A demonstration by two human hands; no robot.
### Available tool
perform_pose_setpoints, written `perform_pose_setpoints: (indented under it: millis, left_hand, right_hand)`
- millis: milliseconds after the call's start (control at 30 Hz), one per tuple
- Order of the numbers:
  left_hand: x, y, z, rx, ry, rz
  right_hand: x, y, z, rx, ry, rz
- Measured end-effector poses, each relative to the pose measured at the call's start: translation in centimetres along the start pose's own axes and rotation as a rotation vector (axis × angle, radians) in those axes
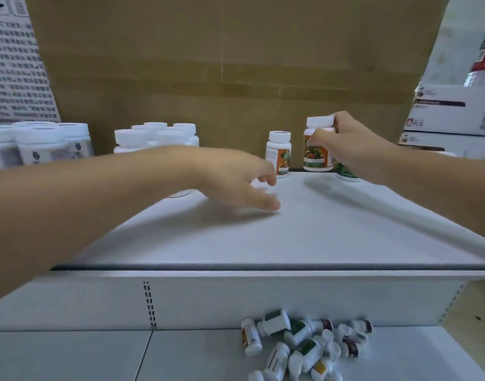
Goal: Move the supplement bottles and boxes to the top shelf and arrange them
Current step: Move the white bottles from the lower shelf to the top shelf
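Up on the top shelf, the right hand is clamped on an orange-labelled bottle, fingers curled round its white cap and shoulder. That bottle stands upright near the back edge, though I cannot tell whether its base touches the surface. Just to its left, and apart from it, a second orange bottle stands upright on its own. Tucked under the right wrist is a green-labelled bottle, mostly hidden, so only its lower part shows.

Over on the other side, the left hand reaches across the shelf with fingers loose and spread, holding nothing. It is blurred, with its shadow on the white surface below, and its fingertips lie near the second orange bottle.

Further left, at the back, a cluster of white-capped bottles stands behind the left forearm, and another group of larger white tubs sits at the far left edge. Brown cardboard fills the back, and stacked white cartons rise on the right.

Down on the lower shelf, a pile of small bottles lies on its side in a jumble, with green, orange and dark labels mixed together
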State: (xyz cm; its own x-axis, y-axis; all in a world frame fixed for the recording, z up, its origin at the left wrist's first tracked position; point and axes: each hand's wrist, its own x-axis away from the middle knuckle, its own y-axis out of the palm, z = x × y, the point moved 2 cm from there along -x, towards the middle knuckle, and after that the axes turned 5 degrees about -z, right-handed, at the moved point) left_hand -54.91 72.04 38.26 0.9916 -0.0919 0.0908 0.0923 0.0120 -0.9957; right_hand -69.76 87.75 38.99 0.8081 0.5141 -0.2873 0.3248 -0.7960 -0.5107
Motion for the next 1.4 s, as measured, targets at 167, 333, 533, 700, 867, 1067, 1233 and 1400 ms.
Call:
perform_pose_setpoints:
  millis: [167, 333, 533, 700, 867, 1067, 1233, 1400]
  left_hand:
    - [-1.3, 2.6, -0.4, 0.061, 0.025, 0.026]
    - [-1.4, 2.9, -0.7, 0.093, 0.030, 0.033]
    - [-1.5, 2.9, -0.5, 0.104, 0.020, 0.014]
    - [-1.7, 2.8, -0.5, 0.096, 0.018, 0.010]
    - [-1.5, 2.5, -0.7, 0.079, 0.020, 0.003]
    - [0.1, 0.7, -0.7, -0.042, 0.026, 0.034]
    - [2.9, -0.6, 1.3, 0.016, 0.013, -0.008]
    - [7.0, -0.2, 5.7, -0.014, 0.002, 0.169]
  right_hand:
    - [-1.8, 0.1, 2.7, 0.023, 0.033, -0.010]
    - [-2.3, 0.9, 4.5, 0.008, -0.005, -0.050]
    - [-2.6, 1.1, 5.0, 0.104, -0.072, -0.061]
    - [-2.4, 1.3, 4.9, 0.230, -0.069, -0.051]
    - [-0.8, 0.9, 3.7, 0.454, 0.091, -0.176]
    - [4.9, -1.7, 1.5, 0.884, 0.111, -0.324]
    - [11.2, -4.1, 0.2, 0.743, 0.010, -0.301]
    - [17.9, -6.5, 0.1, 0.774, -0.147, -0.264]
